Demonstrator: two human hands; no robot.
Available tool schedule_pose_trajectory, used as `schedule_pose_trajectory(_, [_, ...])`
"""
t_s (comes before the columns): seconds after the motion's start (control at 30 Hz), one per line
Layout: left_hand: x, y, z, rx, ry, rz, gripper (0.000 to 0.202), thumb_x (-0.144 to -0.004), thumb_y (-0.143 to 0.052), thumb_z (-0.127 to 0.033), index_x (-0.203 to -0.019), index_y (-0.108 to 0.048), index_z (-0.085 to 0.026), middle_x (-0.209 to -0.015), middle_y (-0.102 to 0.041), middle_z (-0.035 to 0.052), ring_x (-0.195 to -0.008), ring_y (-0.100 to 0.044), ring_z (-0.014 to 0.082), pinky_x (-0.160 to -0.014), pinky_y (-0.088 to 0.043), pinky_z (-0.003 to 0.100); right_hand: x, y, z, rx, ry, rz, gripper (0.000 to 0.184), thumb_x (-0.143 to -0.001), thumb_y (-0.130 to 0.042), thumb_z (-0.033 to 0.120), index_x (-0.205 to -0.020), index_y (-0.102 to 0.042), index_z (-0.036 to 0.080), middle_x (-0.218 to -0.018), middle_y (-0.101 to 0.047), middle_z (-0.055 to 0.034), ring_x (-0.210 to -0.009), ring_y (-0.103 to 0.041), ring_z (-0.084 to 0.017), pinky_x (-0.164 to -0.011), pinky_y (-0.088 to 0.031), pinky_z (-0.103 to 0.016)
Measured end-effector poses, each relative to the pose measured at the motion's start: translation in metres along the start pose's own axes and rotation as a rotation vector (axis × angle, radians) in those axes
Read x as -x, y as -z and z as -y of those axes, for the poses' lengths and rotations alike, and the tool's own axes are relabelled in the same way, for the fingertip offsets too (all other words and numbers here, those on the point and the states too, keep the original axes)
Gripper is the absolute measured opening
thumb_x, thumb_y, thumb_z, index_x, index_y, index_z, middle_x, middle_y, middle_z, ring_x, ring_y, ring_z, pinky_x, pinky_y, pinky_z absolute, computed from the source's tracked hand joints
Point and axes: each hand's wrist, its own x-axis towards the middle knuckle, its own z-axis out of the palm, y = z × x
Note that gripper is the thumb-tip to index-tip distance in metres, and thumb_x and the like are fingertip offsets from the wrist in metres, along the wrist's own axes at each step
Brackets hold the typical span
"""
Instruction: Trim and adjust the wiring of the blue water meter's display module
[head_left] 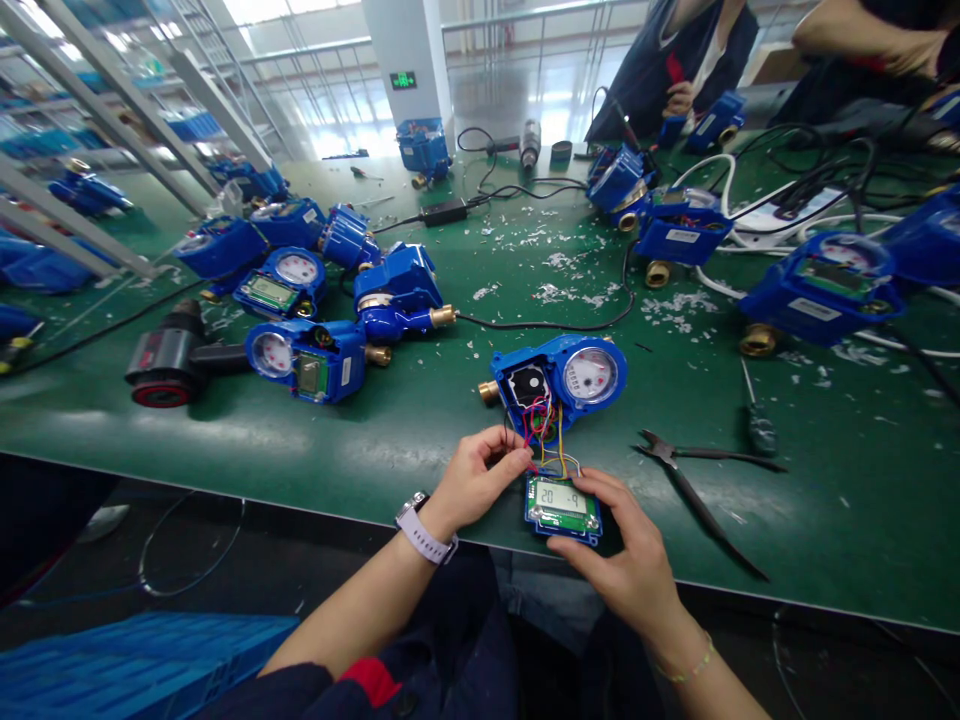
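Display board steadied by its edges, wires pinched beside it.
Nearest, the right hand (630, 555) spans the display board (563, 522) between thumb and fingers at the table's front edge; an edge grip like this should spare the circuitry. The left hand (476, 480) has thumb and forefinger drawn together on thin wires (537, 413); a light pinch and some slack would best protect their joints. Pliers (686, 480) lie to the right. Just beyond the board, the open blue meter (555, 350) rests on the table (420, 400).

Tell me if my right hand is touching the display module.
Touching: the head view shows your right hand holding the display module between forefinger and thumb.
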Motion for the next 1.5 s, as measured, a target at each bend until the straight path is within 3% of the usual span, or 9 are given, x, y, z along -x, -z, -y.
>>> schedule_pose_trajectory(0.13, [0.0011,0.0008,-0.0003,-0.061,0.002,-0.004,0.028,-0.082,-0.066,-0.040,-0.085,-0.063,-0.013,-0.079,-0.065,0.0039,-0.074,-0.059,0.0138,-0.071,-0.045,0.026,-0.0001,0.0003,-0.0005,0.006,0.000,-0.005,0.045,-0.088,-0.067,0.049,-0.120,-0.052,0.020,-0.117,-0.057,-0.0131,-0.109,-0.057,-0.026,-0.092,-0.050,-0.040])
schedule_pose_trajectory(0.47, [-0.0024,0.0004,0.0016,0.064,0.094,-0.010,0.030,-0.076,-0.073,-0.039,-0.087,-0.067,-0.012,-0.077,-0.069,0.0034,-0.068,-0.063,0.0119,-0.067,-0.049,0.023,-0.0020,0.0026,-0.0015,-0.016,-0.022,-0.014,0.046,-0.088,-0.065,0.054,-0.118,-0.053,0.021,-0.114,-0.060,-0.0113,-0.106,-0.060,-0.025,-0.091,-0.051,-0.037])
schedule_pose_trajectory(1.2, [-0.0009,-0.0016,-0.0016,-0.054,-0.011,0.023,0.016,-0.076,-0.068,-0.024,-0.078,-0.056,-0.015,-0.076,-0.059,-0.0007,-0.071,-0.054,0.0113,-0.071,-0.044,0.025,-0.0008,0.0015,-0.0007,0.010,-0.009,-0.018,0.042,-0.086,-0.069,0.050,-0.113,-0.058,0.019,-0.114,-0.060,-0.0152,-0.104,-0.061,-0.030,-0.087,-0.054,-0.045])
schedule_pose_trajectory(1.5, [-0.0006,-0.0029,-0.0040,-0.027,0.021,0.002,0.017,-0.077,-0.066,-0.028,-0.080,-0.057,-0.014,-0.075,-0.060,0.0004,-0.069,-0.055,0.0119,-0.069,-0.044,0.026,-0.0017,0.0038,-0.0005,0.022,-0.005,0.000,0.044,-0.088,-0.066,0.050,-0.117,-0.055,0.019,-0.116,-0.060,-0.0152,-0.107,-0.060,-0.030,-0.087,-0.054,-0.044])
